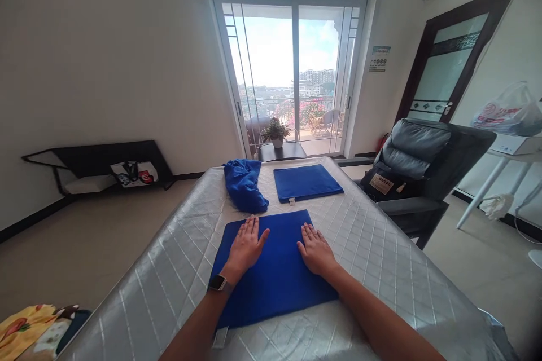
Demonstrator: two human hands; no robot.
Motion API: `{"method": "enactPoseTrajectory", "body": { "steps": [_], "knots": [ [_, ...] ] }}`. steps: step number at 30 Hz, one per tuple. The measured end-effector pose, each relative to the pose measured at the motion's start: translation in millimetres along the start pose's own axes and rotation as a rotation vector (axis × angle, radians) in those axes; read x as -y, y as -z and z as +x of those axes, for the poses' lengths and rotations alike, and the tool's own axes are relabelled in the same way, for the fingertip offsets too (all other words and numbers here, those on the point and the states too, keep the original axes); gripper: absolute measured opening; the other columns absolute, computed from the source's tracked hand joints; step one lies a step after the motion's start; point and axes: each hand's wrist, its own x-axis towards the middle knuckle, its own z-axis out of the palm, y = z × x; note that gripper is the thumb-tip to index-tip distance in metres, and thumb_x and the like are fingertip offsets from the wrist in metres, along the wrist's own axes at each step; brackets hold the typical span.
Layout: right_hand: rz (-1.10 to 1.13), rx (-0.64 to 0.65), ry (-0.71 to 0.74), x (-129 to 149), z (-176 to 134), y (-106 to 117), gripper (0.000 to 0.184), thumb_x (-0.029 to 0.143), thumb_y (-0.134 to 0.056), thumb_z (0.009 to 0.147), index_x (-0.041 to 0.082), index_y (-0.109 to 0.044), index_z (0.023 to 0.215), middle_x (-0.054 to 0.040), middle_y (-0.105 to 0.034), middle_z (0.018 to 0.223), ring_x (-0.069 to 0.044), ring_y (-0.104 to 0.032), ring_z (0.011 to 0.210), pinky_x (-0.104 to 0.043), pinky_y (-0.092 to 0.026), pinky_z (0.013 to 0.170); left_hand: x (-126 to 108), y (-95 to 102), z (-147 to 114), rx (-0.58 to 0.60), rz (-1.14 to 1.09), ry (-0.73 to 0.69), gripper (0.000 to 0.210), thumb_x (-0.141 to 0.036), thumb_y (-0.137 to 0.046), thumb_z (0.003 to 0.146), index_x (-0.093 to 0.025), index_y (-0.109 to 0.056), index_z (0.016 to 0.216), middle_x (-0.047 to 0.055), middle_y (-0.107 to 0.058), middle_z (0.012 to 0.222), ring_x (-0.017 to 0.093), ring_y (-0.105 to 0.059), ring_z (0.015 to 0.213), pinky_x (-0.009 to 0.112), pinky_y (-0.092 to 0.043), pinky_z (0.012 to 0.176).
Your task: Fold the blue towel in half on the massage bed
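Note:
A blue fabric piece [275, 271], flat and roughly rectangular, lies on the silver quilted cover [364, 254] right in front of me. Flat on its left part rests my left hand [247, 245], fingers stretched forward and thumb out. My right hand [315, 249] lies on its right edge in the same way, palm down, holding nothing. A small white tag [221, 338] sticks out at the near left corner. Beyond it lies a second flat blue fabric piece [308, 181], also with a white tag. Left of that sits a crumpled blue cloth [244, 185].
To the right stands a black leather armchair [417, 152] with a dark bag on it. A potted plant [276, 132] is on a small dark table [283, 152] by the sliding glass door. Colourful cloth [31, 327] shows at the lower left, and a black folded frame [105, 161] leans by the wall.

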Motion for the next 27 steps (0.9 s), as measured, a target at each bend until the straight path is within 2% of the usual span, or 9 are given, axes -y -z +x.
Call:
{"method": "enactPoseTrajectory", "body": {
  "steps": [2, 4, 7, 10, 13, 16, 19, 22, 27],
  "knots": [
    [-0.012, -0.009, 0.012, -2, 0, -2, 0.066, 0.042, -0.023, 0.104, 0.004, -0.023, 0.158, -0.0127, -0.018, 0.165, -0.024, -0.014, 0.153, -0.042, -0.012, 0.123, -50, -1.9, -2, 0.043, -0.110, -0.176, 0.068, -0.054, -0.022, 0.103, -0.009, -0.037, 0.152, 0.017, -0.035, 0.160, 0.026, -0.029, 0.150, 0.044, -0.028, 0.122],
    [-0.031, -0.007, 0.048, -4, -1, -3, 0.063, 0.037, -0.025, 0.103, 0.006, -0.025, 0.158, -0.0124, -0.018, 0.165, -0.023, -0.013, 0.153, -0.042, -0.011, 0.123, -91, -6.0, -3, 0.087, -0.182, -0.280, 0.067, -0.053, -0.019, 0.104, -0.012, -0.036, 0.154, 0.014, -0.034, 0.161, 0.023, -0.028, 0.150, 0.044, -0.027, 0.122],
    [-0.033, -0.003, 0.064, -6, -2, -4, 0.061, 0.034, -0.024, 0.103, 0.007, -0.026, 0.158, -0.0116, -0.017, 0.165, -0.023, -0.012, 0.153, -0.041, -0.011, 0.123, -116, -10.3, -3, 0.135, -0.217, -0.270, 0.068, -0.054, -0.016, 0.104, -0.013, -0.034, 0.154, 0.014, -0.034, 0.161, 0.024, -0.027, 0.151, 0.045, -0.026, 0.123],
    [-0.005, -0.008, 0.021, -4, -1, -2, 0.064, 0.037, -0.022, 0.103, 0.004, -0.024, 0.157, -0.0123, -0.018, 0.165, -0.023, -0.014, 0.153, -0.042, -0.011, 0.123, -92, -10.6, -8, 0.167, -0.178, -0.181, 0.072, -0.058, -0.016, 0.102, -0.012, -0.035, 0.154, 0.014, -0.032, 0.161, 0.025, -0.025, 0.151, 0.046, -0.025, 0.123],
    [0.017, 0.005, 0.007, -2, 0, -1, 0.066, 0.041, -0.022, 0.103, 0.004, -0.021, 0.158, -0.0120, -0.017, 0.165, -0.023, -0.013, 0.153, -0.041, -0.009, 0.124, -35, -9.7, -27, 0.199, -0.093, -0.063, 0.076, -0.062, -0.017, 0.101, -0.010, -0.034, 0.154, 0.015, -0.030, 0.162, 0.026, -0.025, 0.151, 0.047, -0.024, 0.123],
    [0.013, 0.015, -0.001, -1, 0, -1, 0.066, 0.041, -0.021, 0.103, 0.005, -0.021, 0.158, -0.0113, -0.015, 0.165, -0.021, -0.011, 0.153, -0.040, -0.008, 0.123, 28, -10.3, -62, 0.196, -0.006, 0.044, 0.079, -0.062, -0.015, 0.100, -0.008, -0.032, 0.155, 0.017, -0.029, 0.162, 0.028, -0.025, 0.151, 0.048, -0.023, 0.123],
    [-0.018, 0.012, -0.001, -1, 1, -2, 0.065, 0.040, -0.021, 0.103, 0.005, -0.022, 0.158, -0.0112, -0.016, 0.165, -0.021, -0.011, 0.153, -0.039, -0.008, 0.123, 70, -10.8, -95, 0.168, 0.012, 0.063, 0.078, -0.062, -0.015, 0.100, -0.009, -0.028, 0.156, 0.017, -0.028, 0.163, 0.028, -0.024, 0.151, 0.049, -0.025, 0.122],
    [-0.062, -0.009, 0.004, 2, 0, 2, 0.065, 0.038, -0.023, 0.103, 0.003, -0.024, 0.157, -0.0132, -0.018, 0.164, -0.022, -0.013, 0.153, -0.041, -0.010, 0.123, 80, -9.0, -110, 0.147, -0.009, 0.110, 0.079, -0.062, -0.015, 0.100, -0.008, -0.025, 0.157, 0.019, -0.027, 0.162, 0.027, -0.025, 0.151, 0.048, -0.025, 0.121],
    [-0.155, -0.099, 0.088, 11, -27, 13, 0.062, 0.033, -0.024, 0.102, 0.001, -0.029, 0.155, -0.0160, -0.021, 0.163, -0.026, -0.016, 0.152, -0.047, -0.010, 0.124, 73, -2.3, -108, 0.144, -0.013, 0.121, 0.081, -0.062, -0.018, 0.100, -0.003, -0.029, 0.154, 0.022, -0.029, 0.160, 0.028, -0.028, 0.150, 0.047, -0.027, 0.121]
  ]
}}
